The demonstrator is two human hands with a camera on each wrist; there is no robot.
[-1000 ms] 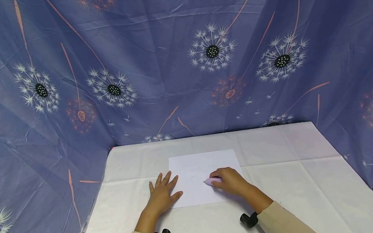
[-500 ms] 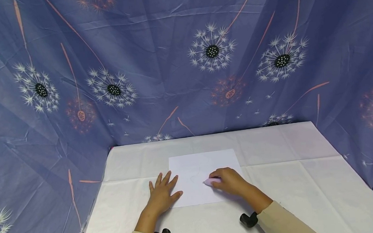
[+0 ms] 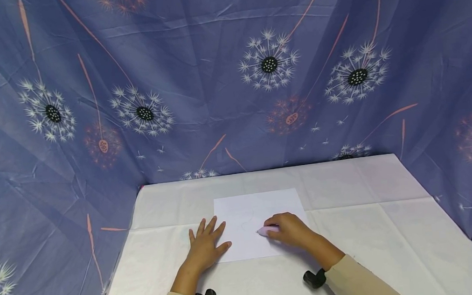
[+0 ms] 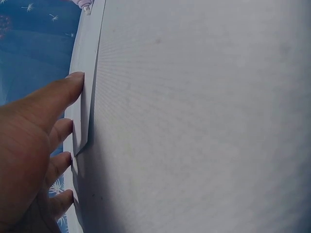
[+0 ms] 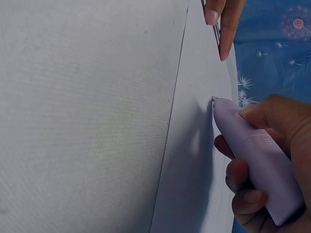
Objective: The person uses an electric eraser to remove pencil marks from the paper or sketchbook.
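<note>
- We see the right hand [image 3: 291, 230] with its grip wrapped round a lilac pen-like tool [image 5: 260, 158], the thumb along its upper side.
- The tool is over the right half of a white sheet of paper [image 3: 262, 206], its tip pointing towards the desk's left edge; we cannot tell for sure whether the tip touches.
- We find the paper between the desk's [image 3: 361, 235] left and right edges, somewhat nearer the left, and short of the far edge.
- The left hand [image 3: 204, 249] has its grip released, fingers spread across the paper's left edge, thumb on the sheet.
- We make out a faint curved line [image 3: 242, 223] on the paper.
- Beyond the desk's far edge we see a blue dandelion-print curtain [image 3: 213, 74].
</note>
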